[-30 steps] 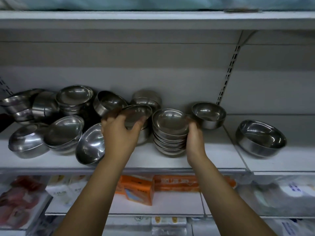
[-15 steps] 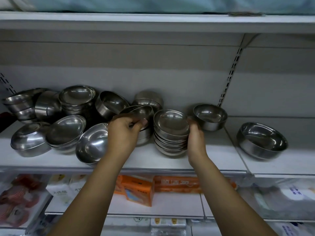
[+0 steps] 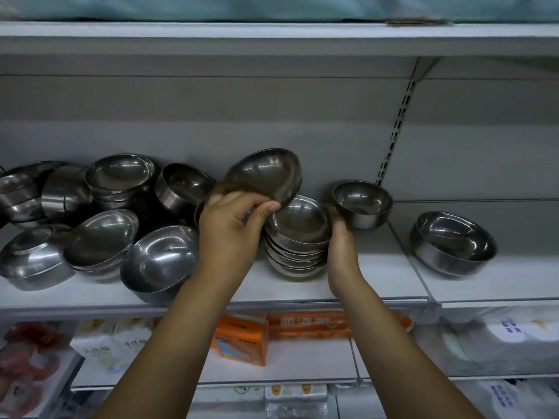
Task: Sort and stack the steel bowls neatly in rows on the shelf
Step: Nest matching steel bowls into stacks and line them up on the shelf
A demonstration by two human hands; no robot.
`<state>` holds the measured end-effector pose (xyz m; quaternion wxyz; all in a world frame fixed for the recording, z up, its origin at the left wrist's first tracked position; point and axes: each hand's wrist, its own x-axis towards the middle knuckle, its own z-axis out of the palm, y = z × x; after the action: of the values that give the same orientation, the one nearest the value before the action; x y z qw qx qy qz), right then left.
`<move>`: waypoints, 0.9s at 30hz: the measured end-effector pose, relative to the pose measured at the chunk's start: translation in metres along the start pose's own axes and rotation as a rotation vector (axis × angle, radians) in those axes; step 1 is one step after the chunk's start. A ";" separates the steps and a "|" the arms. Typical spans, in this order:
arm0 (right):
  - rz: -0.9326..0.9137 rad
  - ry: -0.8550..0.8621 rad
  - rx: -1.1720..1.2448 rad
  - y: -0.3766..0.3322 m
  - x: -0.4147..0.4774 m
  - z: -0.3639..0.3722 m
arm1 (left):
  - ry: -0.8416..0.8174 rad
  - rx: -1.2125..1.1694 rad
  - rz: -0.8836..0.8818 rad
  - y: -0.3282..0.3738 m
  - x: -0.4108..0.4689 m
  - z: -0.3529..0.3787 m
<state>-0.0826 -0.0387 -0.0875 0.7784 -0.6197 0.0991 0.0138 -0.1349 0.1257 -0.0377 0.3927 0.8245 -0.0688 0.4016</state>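
Steel bowl (image 3: 266, 173): shallow, polished, held tilted above the nested stack (image 3: 298, 240) by the left hand (image 3: 230, 234), grip closed on its rim, presumably for nesting; stack steadied on the white shelf (image 3: 378, 276) by the right hand (image 3: 343, 252), grip curled against its side; loose bowls (image 3: 99, 237) heaped at left

Head camera faces the shelf (image 3: 378, 279) close, looking slightly upward.
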 end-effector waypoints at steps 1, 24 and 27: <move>0.013 -0.007 0.017 0.000 -0.001 -0.001 | -0.017 0.016 0.067 0.001 0.000 0.003; -0.017 -0.082 0.105 -0.004 -0.007 -0.012 | -0.172 -0.142 -0.195 -0.003 -0.054 0.032; -0.092 -0.035 0.107 -0.007 -0.007 -0.009 | -0.075 -0.248 -0.417 0.001 -0.070 0.035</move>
<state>-0.0900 -0.0487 -0.0815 0.8117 -0.5810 0.0575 -0.0164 -0.1601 0.0862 -0.1002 0.5625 0.7806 0.0394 0.2696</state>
